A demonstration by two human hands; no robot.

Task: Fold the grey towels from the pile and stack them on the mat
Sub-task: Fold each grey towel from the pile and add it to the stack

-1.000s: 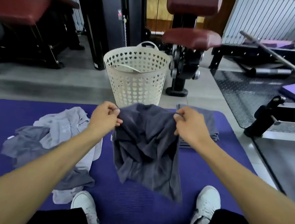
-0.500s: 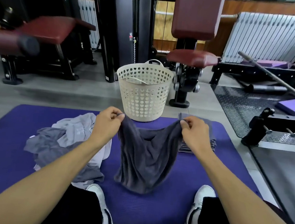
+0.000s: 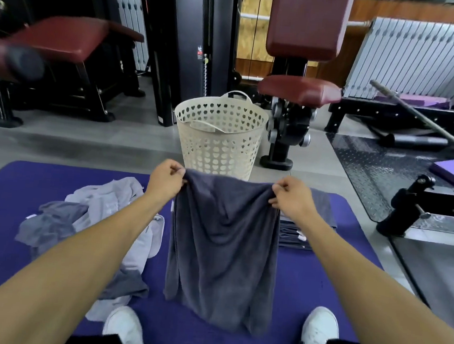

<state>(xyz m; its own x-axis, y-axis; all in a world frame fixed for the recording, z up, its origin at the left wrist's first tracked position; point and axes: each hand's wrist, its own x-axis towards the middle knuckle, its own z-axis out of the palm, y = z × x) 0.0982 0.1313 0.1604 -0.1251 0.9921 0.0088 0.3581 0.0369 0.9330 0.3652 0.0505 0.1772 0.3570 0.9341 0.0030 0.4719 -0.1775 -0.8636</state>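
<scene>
A dark grey towel (image 3: 222, 250) hangs in front of the person, held up by its top edge. The left hand (image 3: 165, 180) pinches the top corner at 11 o'clock from the towel's middle, fingers curled tight on the cloth. The right hand (image 3: 290, 197) pinches the other top corner at 1 o'clock in the same way. The top edge sags a little between the 2 hands, and the cloth drops in long folds, its lower edge reaching down between 2 white shoes (image 3: 316, 333).

Under everything lies a purple mat (image 3: 320, 282) on the floor. At 9 o'clock from the held towel sits the pile (image 3: 86, 223) of loose towels, light grey and darker grey crumpled together, partly covered by the left forearm. At 3 o'clock, just behind the right wrist, a stack of folded dark grey towels (image 3: 317, 222) rests on the mat.

At 12 o'clock, past the far edge of the mat, a cream laundry basket (image 3: 220, 141) with pierced walls stands upright on the grey floor. Gym machines with maroon pads (image 3: 299, 89) stand beyond it.
</scene>
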